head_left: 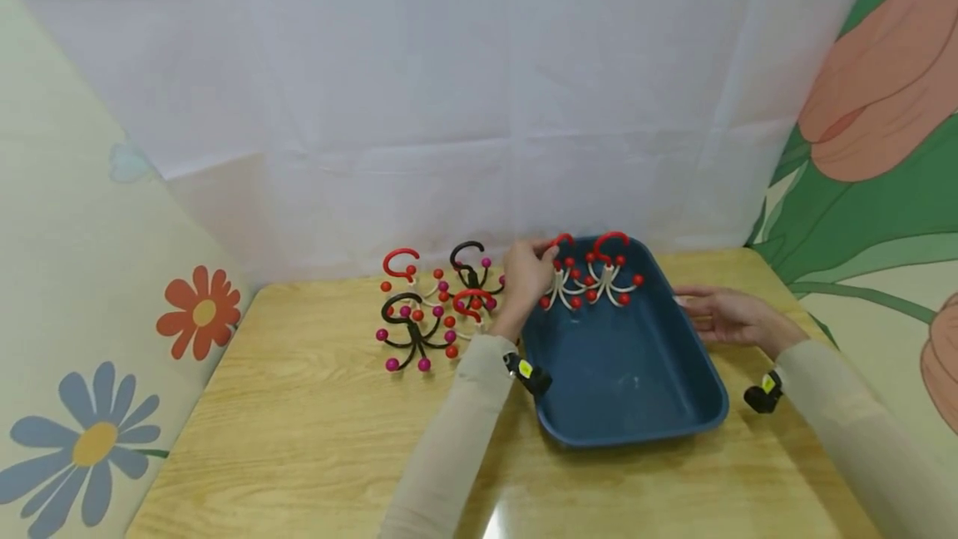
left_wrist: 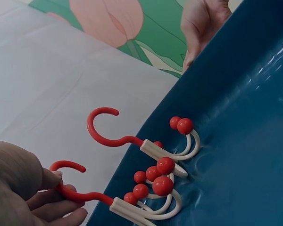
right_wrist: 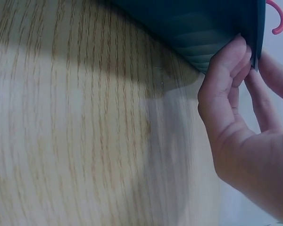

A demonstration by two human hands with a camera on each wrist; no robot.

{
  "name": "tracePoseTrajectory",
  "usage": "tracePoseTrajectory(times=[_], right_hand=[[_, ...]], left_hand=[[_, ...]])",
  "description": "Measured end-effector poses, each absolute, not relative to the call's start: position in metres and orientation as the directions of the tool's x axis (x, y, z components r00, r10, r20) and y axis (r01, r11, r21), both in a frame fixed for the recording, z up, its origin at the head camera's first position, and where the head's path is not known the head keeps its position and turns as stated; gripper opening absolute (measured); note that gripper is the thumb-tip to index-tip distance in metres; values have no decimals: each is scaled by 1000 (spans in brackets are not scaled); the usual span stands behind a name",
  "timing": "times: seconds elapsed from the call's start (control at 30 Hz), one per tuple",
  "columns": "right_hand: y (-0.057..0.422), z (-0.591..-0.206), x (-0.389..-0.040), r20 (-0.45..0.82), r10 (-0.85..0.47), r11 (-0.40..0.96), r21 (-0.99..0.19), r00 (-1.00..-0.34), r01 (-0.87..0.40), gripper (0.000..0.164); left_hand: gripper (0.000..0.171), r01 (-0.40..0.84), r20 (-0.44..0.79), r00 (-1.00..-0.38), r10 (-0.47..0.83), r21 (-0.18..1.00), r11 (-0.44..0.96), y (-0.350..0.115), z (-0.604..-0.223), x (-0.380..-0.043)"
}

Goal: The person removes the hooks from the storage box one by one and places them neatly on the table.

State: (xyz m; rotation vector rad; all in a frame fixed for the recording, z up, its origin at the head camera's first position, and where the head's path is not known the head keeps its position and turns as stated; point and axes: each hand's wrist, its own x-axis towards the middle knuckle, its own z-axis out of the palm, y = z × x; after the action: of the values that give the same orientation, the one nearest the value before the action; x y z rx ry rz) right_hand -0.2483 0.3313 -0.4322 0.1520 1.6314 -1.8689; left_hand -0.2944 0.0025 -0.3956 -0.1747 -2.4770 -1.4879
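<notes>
A dark blue tray (head_left: 617,377) holds two white multi-arm hanging hooks with red ball tips and red top hooks. My left hand (head_left: 527,277) pinches the curved red top of the nearer-left hanging hook (left_wrist: 125,211), whose white arms are inside the tray. Just right of it stands the other hanging hook (head_left: 608,274), upright and apart from my fingers. At the tray's right side, my right hand (head_left: 729,318) holds the rim between thumb and fingers, seen closely in the right wrist view (right_wrist: 254,127).
Left of the tray, a group of hanging hooks stands on the wooden table (head_left: 314,422): black ones (head_left: 415,333) with magenta balls and white ones (head_left: 473,298) with red balls. My left forearm partly covers them. A white sheet (head_left: 397,106) hangs behind.
</notes>
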Motion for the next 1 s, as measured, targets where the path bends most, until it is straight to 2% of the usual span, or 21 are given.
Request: tracePoseTrajectory(times=[0.3, 0.53, 0.77, 0.87, 1.0], right_hand=[[332, -430, -247, -487, -393, 14, -851, -780, 525, 38], [333, -432, -244, -492, -396, 45, -853, -775, 519, 64], [333, -434, -247, -488, -391, 32, -854, -780, 519, 57], [333, -433, -248, -486, -393, 39, -857, -781, 513, 58], [334, -432, -249, -482, -393, 33, -858, -783, 512, 51]], left_hand=[[21, 253, 301, -953, -9, 815, 521, 3, -398, -294], [22, 280, 326, -945, 7, 802, 528, 4, -401, -292], [24, 265, 313, -950, -5, 812, 520, 3, -397, -291], [25, 270, 310, -951, 7, 816, 512, 1, -393, -291], [26, 297, 334, -942, 14, 818, 493, -1, -388, -291]])
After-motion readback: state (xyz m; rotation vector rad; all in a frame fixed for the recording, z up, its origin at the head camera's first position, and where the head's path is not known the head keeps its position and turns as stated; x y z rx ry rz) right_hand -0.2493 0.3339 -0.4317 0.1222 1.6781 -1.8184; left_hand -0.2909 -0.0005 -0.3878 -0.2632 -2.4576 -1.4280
